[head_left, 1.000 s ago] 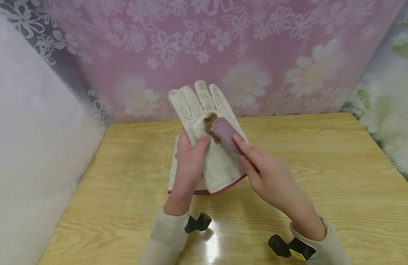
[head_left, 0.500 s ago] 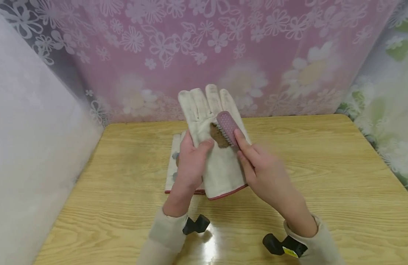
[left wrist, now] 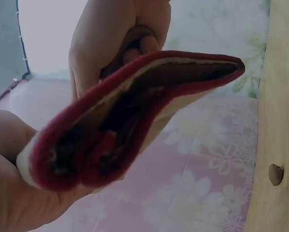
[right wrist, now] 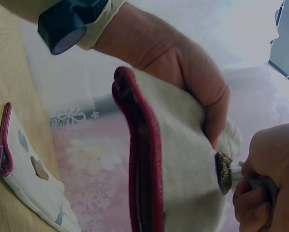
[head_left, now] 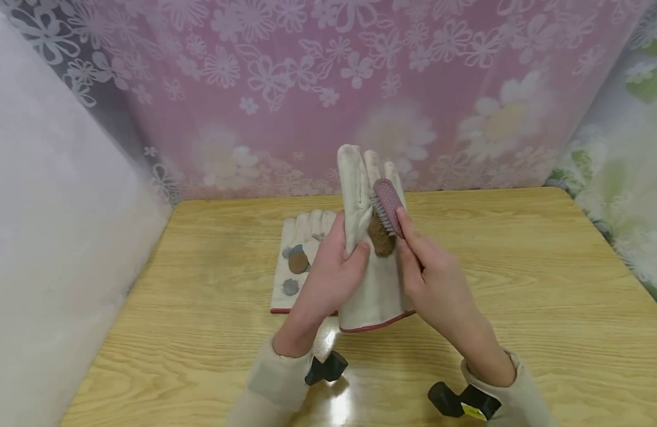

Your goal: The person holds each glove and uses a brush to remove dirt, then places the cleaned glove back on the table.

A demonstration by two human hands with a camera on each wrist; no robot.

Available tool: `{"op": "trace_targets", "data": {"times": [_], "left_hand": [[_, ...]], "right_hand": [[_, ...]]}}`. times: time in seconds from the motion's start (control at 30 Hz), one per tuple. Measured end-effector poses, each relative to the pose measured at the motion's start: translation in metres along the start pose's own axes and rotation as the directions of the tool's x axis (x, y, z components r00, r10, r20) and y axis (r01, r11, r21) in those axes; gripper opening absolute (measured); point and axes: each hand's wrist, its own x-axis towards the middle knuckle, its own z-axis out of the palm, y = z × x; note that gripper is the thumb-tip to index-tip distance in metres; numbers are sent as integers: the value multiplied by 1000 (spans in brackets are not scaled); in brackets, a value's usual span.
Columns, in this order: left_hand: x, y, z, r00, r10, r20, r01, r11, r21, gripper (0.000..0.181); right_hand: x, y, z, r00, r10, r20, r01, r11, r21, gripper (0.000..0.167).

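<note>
A cream work glove (head_left: 376, 299) with a red-edged cuff is held up above the table, its fingers pointing away from me. My left hand (head_left: 336, 270) grips its left side, thumb across the front. On its face is a rough brown patch (head_left: 383, 244). My right hand (head_left: 440, 287) holds a small mauve brush (head_left: 388, 204), its bristles against the patch; in the right wrist view the patch (right wrist: 224, 173) stands out from the cloth. From the left wrist, the cuff opening (left wrist: 134, 96) shows, and the brush is hidden.
A second cream glove (head_left: 280, 296) lies flat on the wooden table (head_left: 200, 332), partly behind my left hand. It bears grey patches (head_left: 290, 287) and a round brown piece (head_left: 298, 261). A pink flowered backdrop (head_left: 307, 118) rises behind the table.
The held glove and both hands have shifted right, and the glove has turned, its left side now more toward me. More of the second glove shows. The brush has moved over the brown patch.
</note>
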Motion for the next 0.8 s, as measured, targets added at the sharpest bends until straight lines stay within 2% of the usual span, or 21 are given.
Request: {"op": "trace_targets", "data": {"times": [0.07, 0.17, 0.23, 0.3, 0.37, 0.4, 0.47, 0.5, 0.57, 0.63, 0.73, 0.8], "left_hand": [[1, 0, 1, 1000, 1, -1, -1, 1000, 18, 46], [6, -2, 1, 995, 11, -100, -13, 1000, -26, 43], [11, -5, -2, 979, 7, -204, -31, 993, -114, 41], [14, -8, -7, 955, -8, -296, -57, 976, -211, 38], [16, -10, -11, 941, -24, -337, -82, 952, -296, 38], [17, -10, -12, 939, -32, -342, -83, 945, -316, 38], [16, -10, -12, 946, -42, -321, -63, 949, -310, 38], [15, -10, -11, 954, -42, -295, -43, 960, -276, 39], [12, -8, -5, 974, -22, -226, -18, 985, -173, 42], [8, -6, 1, 989, 5, -149, -13, 998, -56, 44], [3, -4, 10, 998, 33, -51, -29, 997, 69, 46], [3, -5, 14, 999, 33, -40, -29, 995, 94, 46]], "right_hand": [[0, 2, 0, 1000, -3, -14, 3, 1000, 7, 57], [-1, 0, 4, 999, -41, -35, 41, 999, -12, 57], [-4, -4, 9, 997, -72, -20, 71, 997, -44, 57], [-7, -9, 13, 996, -85, 20, 87, 993, -79, 57], [-11, -15, 16, 995, -73, 67, 80, 991, -112, 57], [-12, -17, 17, 995, -59, 84, 69, 990, -120, 57], [-13, -19, 16, 995, -26, 95, 38, 991, -127, 57], [-12, -19, 15, 996, -13, 86, 24, 992, -125, 57], [-10, -17, 12, 999, 5, 48, 1, 993, -117, 56], [-7, -13, 9, 1000, 4, -10, -6, 994, -112, 56], [-1, -4, 6, 996, -10, -89, 0, 994, -111, 55], [2, -1, 6, 993, -19, -116, 5, 993, -114, 54]]}}
